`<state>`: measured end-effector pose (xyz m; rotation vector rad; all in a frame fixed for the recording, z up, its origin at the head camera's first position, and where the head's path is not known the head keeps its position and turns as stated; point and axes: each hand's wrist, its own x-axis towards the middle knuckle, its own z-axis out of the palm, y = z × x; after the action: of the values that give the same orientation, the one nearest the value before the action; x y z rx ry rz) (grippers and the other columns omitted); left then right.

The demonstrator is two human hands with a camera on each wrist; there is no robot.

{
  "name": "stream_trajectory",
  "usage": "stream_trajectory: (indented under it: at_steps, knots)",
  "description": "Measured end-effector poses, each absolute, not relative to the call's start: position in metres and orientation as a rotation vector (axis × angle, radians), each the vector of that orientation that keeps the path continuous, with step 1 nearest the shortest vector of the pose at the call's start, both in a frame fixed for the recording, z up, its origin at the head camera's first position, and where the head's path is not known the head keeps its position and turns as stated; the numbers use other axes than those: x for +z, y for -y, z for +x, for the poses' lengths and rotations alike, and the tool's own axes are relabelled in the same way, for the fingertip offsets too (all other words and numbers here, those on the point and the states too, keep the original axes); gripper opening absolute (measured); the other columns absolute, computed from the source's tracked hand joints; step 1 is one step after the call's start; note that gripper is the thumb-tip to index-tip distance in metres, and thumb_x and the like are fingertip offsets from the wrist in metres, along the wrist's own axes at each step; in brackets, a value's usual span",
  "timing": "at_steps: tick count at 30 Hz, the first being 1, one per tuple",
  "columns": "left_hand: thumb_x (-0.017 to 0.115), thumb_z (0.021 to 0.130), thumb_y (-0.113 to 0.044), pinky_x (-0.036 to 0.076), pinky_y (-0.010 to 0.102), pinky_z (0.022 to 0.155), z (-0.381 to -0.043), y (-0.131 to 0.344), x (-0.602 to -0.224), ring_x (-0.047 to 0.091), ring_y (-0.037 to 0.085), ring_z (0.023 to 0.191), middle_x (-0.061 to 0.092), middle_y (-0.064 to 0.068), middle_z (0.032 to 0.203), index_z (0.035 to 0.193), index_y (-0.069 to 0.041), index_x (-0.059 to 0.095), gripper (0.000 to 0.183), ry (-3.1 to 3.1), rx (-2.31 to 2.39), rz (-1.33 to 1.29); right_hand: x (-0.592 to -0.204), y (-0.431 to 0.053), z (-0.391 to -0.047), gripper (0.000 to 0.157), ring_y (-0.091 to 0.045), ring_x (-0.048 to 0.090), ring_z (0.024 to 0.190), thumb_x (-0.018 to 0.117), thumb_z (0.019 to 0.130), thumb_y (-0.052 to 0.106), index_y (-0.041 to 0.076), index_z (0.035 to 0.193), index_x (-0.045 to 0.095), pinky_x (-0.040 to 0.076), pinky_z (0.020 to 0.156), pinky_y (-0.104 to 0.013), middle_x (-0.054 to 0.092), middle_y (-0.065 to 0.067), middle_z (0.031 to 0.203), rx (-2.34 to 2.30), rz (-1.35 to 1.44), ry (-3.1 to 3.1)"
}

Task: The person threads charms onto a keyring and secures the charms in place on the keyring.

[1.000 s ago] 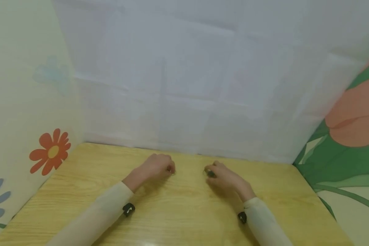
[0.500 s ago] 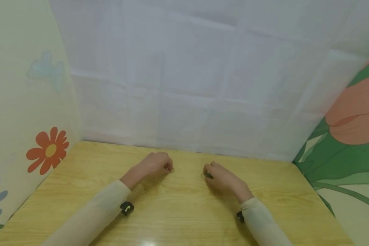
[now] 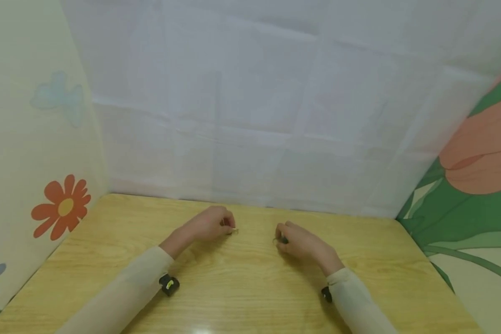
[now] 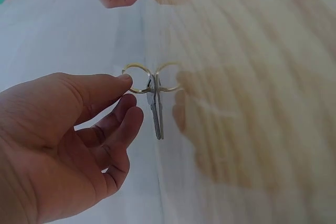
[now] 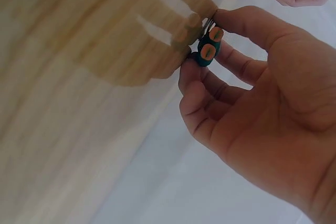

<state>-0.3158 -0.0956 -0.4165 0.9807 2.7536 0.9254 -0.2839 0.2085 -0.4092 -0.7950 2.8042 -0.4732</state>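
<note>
Left hand partly closed: thumb tip on the rim of a gold ring, pinching it, the remaining fingers loosely curled. Right hand also partly closed, thumb and fingertips pinching a small dark green trinket that bears two orange ovals. Pale sleeves cover both forearms; a black wrist device sits under the left cuff, a similar one at the right.

Gold ring carries a silver key, its shaft pointing away from the ring. Ring and key are low at the tabletop, close beside their own reflections; contact with the surface cannot be judged. Trinket likewise low over the glossy wood-grain surface, a thin metal ring at its end, partly hidden by the fingers. Hands well apart, bare tabletop between them, both toward its far edge.

Beyond that edge: an upright white sheet with fold creases. Left side, a cream panel printed with a red flower and a pale blue butterfly. Right side, a pink bloom above green leaves.
</note>
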Motion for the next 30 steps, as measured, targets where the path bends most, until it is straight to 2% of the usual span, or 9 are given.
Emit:
stream_trajectory:
  at_steps: [5,10,18,24,30]
  knots:
    - [0.072,0.095,-0.005,0.053,0.035,0.077,-0.315,0.095,-0.417,0.061,0.012,0.086,0.065,-0.006,0.09,0.092,-0.011,0.073,0.007,-2.757,0.965,0.951,-0.411,-0.21,-0.286,0.013,-0.015,0.054,0.085,0.071,0.096,0.013,0.011,0.104,0.061,0.051,0.076,-0.036,0.055,0.001,0.097,-0.512,-0.818,-2.801]
    - [0.069,0.096,-0.003,0.052,0.034,0.076,-0.312,0.096,-0.413,0.06,0.013,0.086,0.064,-0.004,0.089,0.093,-0.008,0.073,0.007,-2.756,1.03,0.966,-0.411,-0.211,-0.286,0.013,-0.014,0.056,0.083,0.074,0.093,0.012,0.012,0.097,0.061,0.051,0.074,-0.035,0.058,0.005,0.09,-0.559,-0.838,-2.816]
    - [0.062,0.101,-0.004,0.054,0.035,0.077,-0.309,0.101,-0.401,0.063,0.015,0.088,0.067,0.001,0.095,0.102,-0.003,0.071,0.008,-2.771,1.096,0.995,-0.41,-0.214,-0.288,0.015,-0.011,0.056,0.074,0.071,0.097,0.011,0.014,0.086,0.062,0.051,0.07,-0.034,0.059,0.007,0.08,-0.629,-0.801,-2.871]
    - [0.056,0.106,-0.006,0.054,0.038,0.078,-0.306,0.103,-0.392,0.065,0.022,0.094,0.069,0.005,0.102,0.109,-0.006,0.067,0.011,-2.733,1.196,1.01,-0.41,-0.215,-0.29,0.015,-0.011,0.057,0.074,0.07,0.098,0.013,0.016,0.085,0.062,0.052,0.071,-0.034,0.06,0.008,0.079,-0.697,-0.774,-2.883]
    - [0.052,0.108,-0.008,0.055,0.037,0.076,-0.3,0.099,-0.38,0.066,0.023,0.089,0.068,0.004,0.102,0.111,-0.011,0.064,0.013,-2.68,1.331,1.023,-0.406,-0.211,-0.291,0.008,-0.01,0.059,0.076,0.067,0.101,0.017,0.017,0.094,0.064,0.052,0.07,-0.034,0.064,0.006,0.083,-0.912,-0.834,-2.924]
